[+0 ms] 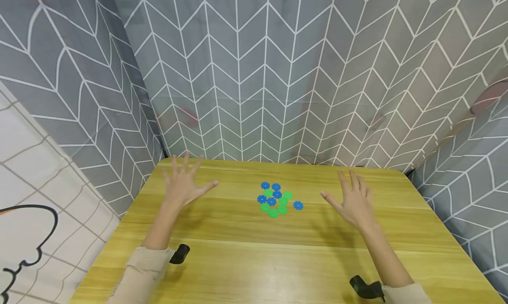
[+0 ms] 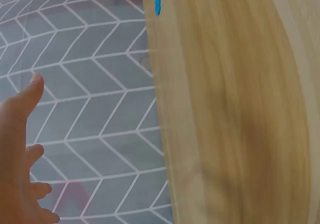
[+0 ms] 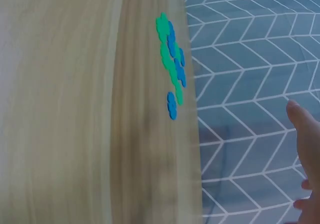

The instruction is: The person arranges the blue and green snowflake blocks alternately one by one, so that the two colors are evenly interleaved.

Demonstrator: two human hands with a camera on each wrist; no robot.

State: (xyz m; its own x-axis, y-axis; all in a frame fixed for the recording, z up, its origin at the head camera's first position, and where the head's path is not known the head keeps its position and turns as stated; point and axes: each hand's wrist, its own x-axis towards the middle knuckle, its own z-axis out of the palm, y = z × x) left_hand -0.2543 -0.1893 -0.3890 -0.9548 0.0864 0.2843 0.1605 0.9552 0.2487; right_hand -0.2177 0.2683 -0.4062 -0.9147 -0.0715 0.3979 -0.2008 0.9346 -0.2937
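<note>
Several flat, notched, flower-shaped discs lie in a loose cluster on the wooden table, with green discs (image 1: 273, 213) mostly at the near side and blue discs (image 1: 265, 186) mostly at the far side. One blue disc (image 1: 298, 205) lies apart, right of the others. My left hand (image 1: 181, 186) is held over the table's left part, fingers spread, holding nothing. On the other side my right hand (image 1: 354, 203) hovers over the table, thumb pointing toward the discs, also holding nothing. In the right wrist view the green discs (image 3: 163, 28) appear edge-on beside my hand (image 3: 309, 149).
The wooden table (image 1: 254, 268) has rounded far corners. A grey curtain (image 1: 254, 75) with white zigzag lines hangs right behind its far edge and along the sides. Black wrist devices (image 1: 180, 253) jut inward from both sleeves. A white patterned sheet (image 1: 47, 185) hangs at left.
</note>
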